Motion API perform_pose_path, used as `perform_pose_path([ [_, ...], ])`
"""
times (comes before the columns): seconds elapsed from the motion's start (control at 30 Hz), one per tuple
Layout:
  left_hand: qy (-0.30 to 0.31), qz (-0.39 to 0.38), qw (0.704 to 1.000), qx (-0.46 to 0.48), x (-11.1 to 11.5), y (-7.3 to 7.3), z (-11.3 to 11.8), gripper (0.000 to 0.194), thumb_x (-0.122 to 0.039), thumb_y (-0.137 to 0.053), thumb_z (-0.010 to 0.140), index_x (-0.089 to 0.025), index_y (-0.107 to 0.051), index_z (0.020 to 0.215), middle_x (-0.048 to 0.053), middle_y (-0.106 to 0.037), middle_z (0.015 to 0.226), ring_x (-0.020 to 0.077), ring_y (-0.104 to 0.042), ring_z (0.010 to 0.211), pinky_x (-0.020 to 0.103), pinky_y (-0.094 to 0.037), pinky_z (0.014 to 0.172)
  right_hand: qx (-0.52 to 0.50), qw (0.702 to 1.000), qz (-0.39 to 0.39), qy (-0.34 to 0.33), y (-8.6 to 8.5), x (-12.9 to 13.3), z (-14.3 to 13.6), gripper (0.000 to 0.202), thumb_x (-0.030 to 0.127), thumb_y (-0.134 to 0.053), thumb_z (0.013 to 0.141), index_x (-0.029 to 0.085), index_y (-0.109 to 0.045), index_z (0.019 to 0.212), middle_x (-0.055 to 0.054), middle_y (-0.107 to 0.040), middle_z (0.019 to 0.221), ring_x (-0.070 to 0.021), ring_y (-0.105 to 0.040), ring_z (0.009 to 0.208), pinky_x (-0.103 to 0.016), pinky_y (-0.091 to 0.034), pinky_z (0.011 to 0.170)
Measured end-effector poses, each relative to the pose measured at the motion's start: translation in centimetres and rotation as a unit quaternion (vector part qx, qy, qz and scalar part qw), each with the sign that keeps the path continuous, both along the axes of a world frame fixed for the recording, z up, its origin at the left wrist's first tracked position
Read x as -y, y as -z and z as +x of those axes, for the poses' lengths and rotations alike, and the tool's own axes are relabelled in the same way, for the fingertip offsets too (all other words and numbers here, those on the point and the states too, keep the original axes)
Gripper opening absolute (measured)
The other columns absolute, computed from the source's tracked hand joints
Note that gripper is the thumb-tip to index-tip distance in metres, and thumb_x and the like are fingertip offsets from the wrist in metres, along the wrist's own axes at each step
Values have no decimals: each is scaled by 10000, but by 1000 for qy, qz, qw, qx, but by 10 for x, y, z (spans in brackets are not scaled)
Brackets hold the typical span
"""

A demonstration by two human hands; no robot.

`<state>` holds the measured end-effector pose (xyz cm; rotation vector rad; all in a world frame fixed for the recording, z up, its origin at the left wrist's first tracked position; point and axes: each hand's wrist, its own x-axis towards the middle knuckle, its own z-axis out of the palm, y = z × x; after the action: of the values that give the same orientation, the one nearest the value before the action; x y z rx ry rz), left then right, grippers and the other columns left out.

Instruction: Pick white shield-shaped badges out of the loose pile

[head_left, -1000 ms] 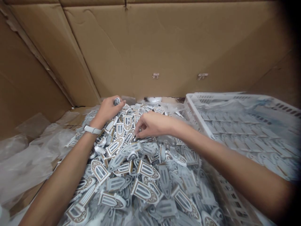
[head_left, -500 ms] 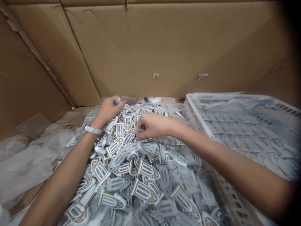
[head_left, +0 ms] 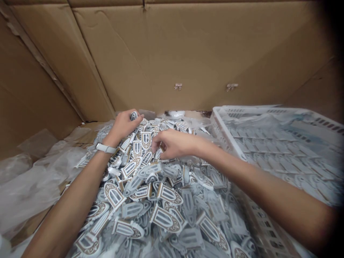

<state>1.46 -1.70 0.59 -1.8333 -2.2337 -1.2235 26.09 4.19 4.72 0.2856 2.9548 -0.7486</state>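
My left hand (head_left: 124, 123) rests at the far left of a heap, its fingers closed round a small plastic window piece (head_left: 133, 115) whose grey rounded end sticks out above the thumb. Over the middle of the heap, my right hand (head_left: 172, 143) reaches in from the right with curled fingers. Its thumb and forefinger are apart, and a white piece (head_left: 158, 153) lies in the gap between them; its fingertips touch the pile. The heap holds many arched white-and-grey window pieces (head_left: 167, 219), several with brown scroll patterns facing up.
A white plastic basket (head_left: 228, 134) on the right holds rows of similar pieces with clear plastic sheet among them. Crumpled clear plastic bags (head_left: 40, 175) lie at the left. Cardboard walls (head_left: 188, 46) stand behind and to the left, with two small clips (head_left: 178, 86) on the back one.
My right thumb and forefinger have parted from a pinch, and the forefinger has shifted slightly left and up. My left hand stays still with its window piece.
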Motion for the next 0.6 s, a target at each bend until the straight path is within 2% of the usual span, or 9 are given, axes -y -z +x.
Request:
perform_pose_path([
  [0.23,4,6,1000,-5,-2,3,-4,370,-531,-629,960,-193,-700,829,15,-722,826,187,-618,801,317,-406,753,-14,999,-37,3,-4,2,0,448,51,-691,748,160,-811,1166,-27,-742,959,-142,-600,819,-284,-431,767],
  [0.37,3,6,1000,-2,-2,3,-4,375,-535,-634,953,-187,-709,835,20,-729,831,188,-619,796,315,-409,748,-16,998,-64,14,-2,2,0,303,160,-809,799,153,-819,1102,-41,-783,1028,-148,-650,879,-281,-451,808],
  [0.47,0,12,1000,-1,-1,3,-2,372,-529,-639,947,-184,-699,820,19,-720,819,184,-616,800,314,-402,744,-19,998,-53,6,1,-1,0,156,245,-794,878,161,-831,1005,-36,-799,1013,-141,-654,866,-291,-443,817],
  [0.6,-8,9,1000,-6,-1,2,0,356,-518,-643,946,-186,-688,827,21,-704,807,179,-593,789,320,-394,741,-25,999,-25,-1,6,-4,-1,153,290,-765,933,160,-832,977,-31,-798,970,-136,-640,843,-303,-425,795],
])
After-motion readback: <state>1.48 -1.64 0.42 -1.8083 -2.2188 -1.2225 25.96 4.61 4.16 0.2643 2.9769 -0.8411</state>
